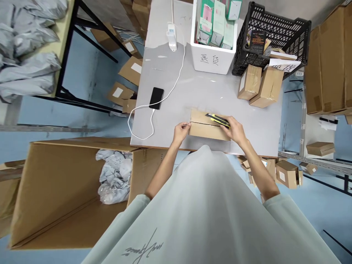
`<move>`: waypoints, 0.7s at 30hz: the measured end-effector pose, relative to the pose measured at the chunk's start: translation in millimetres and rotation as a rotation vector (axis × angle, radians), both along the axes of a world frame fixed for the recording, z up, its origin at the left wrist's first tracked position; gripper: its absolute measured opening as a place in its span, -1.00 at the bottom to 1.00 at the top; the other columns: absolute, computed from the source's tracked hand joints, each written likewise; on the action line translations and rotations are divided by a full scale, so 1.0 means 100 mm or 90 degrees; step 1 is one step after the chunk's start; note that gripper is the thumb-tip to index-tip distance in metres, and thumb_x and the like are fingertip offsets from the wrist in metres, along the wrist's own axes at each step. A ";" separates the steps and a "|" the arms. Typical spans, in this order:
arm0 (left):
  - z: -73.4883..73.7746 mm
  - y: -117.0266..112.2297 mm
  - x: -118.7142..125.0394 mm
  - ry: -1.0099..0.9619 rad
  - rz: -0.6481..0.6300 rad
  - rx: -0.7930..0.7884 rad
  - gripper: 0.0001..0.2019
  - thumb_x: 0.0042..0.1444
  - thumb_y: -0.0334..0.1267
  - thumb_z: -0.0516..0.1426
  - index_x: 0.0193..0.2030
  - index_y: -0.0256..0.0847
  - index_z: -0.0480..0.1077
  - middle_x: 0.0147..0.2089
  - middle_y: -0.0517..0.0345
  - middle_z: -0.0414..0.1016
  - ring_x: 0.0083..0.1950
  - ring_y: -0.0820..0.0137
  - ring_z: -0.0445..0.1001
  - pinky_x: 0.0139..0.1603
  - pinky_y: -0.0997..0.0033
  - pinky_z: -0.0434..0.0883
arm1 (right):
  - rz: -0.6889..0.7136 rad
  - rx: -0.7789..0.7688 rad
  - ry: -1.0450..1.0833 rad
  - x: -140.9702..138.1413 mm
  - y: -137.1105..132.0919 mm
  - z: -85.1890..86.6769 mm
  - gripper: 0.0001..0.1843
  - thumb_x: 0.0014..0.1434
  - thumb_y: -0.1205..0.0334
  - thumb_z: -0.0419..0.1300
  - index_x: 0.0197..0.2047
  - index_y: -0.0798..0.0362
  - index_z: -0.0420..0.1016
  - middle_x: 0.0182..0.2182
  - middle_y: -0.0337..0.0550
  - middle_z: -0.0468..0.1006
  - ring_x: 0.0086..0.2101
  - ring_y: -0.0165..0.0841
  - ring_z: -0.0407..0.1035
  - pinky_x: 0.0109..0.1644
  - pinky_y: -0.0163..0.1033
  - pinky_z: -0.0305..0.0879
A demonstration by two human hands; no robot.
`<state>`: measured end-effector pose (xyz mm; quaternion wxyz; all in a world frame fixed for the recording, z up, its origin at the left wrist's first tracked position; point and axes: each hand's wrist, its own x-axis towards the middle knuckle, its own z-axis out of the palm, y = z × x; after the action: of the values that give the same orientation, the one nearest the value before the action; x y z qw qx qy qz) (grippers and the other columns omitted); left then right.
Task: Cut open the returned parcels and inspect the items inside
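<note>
A small cardboard box [207, 127] lies near the front edge of the grey table [192, 88]. My left hand [180, 131] is curled against the box's left end, gripping it. My right hand [234, 129] rests on the box's right side, closed on a yellow and black utility knife [217, 119] that lies along the taped seam on top.
A black phone [156, 98] on a white cable lies left of the box. Behind stand a white bin [214, 36] of cartons, a black crate [272, 36] and two small boxes [261, 86]. A large open carton [68, 190] with crumpled bags stands on the floor at left.
</note>
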<state>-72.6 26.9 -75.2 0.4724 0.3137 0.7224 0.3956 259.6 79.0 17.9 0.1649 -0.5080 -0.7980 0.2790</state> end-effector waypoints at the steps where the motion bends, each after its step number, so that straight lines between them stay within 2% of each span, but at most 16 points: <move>1: -0.01 0.00 0.00 -0.012 0.004 0.002 -0.70 0.15 0.00 0.40 -0.17 -0.19 0.65 0.04 -0.13 0.81 0.10 0.04 0.74 0.27 0.05 0.62 | 0.052 0.006 -0.038 -0.15 0.03 0.09 -0.61 0.59 0.06 0.20 0.37 -0.04 0.53 0.24 0.09 0.69 0.16 -0.01 0.61 0.20 -0.01 0.56; 4: -0.04 -0.02 0.01 -0.041 0.009 0.012 -0.68 0.16 0.04 0.40 -0.16 -0.18 0.65 0.03 -0.11 0.80 0.09 0.07 0.73 0.25 0.10 0.62 | 0.150 0.000 -0.168 -0.51 0.09 0.27 -0.59 0.61 0.20 0.16 0.42 0.01 0.53 0.22 0.13 0.68 0.16 0.01 0.59 0.18 -0.02 0.53; 9: -0.10 -0.02 0.02 -0.067 0.009 0.022 -0.65 0.15 0.09 0.41 -0.17 -0.16 0.63 -0.01 -0.08 0.80 0.05 0.11 0.72 0.15 0.18 0.62 | 0.213 -0.001 -0.303 -0.84 0.14 0.43 -0.58 0.63 0.32 0.12 0.44 0.03 0.55 0.18 0.16 0.67 0.12 -0.01 0.57 0.19 -0.02 0.46; 15: -0.12 0.00 0.03 -0.090 0.002 0.013 -0.73 0.15 0.02 0.37 -0.19 -0.14 0.62 -0.06 -0.04 0.79 0.04 0.11 0.73 0.18 0.15 0.62 | 0.231 0.006 -0.367 -1.02 0.13 0.51 -0.58 0.65 0.39 0.06 0.41 0.01 0.57 0.16 0.14 0.68 0.11 -0.06 0.55 0.20 -0.06 0.41; 21: -0.10 0.00 0.02 -0.109 -0.008 0.005 -0.78 0.17 -0.04 0.33 -0.20 -0.15 0.62 -0.05 -0.05 0.80 0.04 0.10 0.74 0.20 0.14 0.62 | 0.260 0.054 -0.390 -1.05 0.11 0.52 -0.55 0.64 0.43 0.06 0.44 0.01 0.54 0.16 0.13 0.69 0.13 -0.06 0.54 0.21 -0.05 0.41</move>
<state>-71.0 27.0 -85.1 0.5340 0.2851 0.6757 0.4207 154.5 90.4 69.8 -0.1195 -0.3911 -0.9062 0.1079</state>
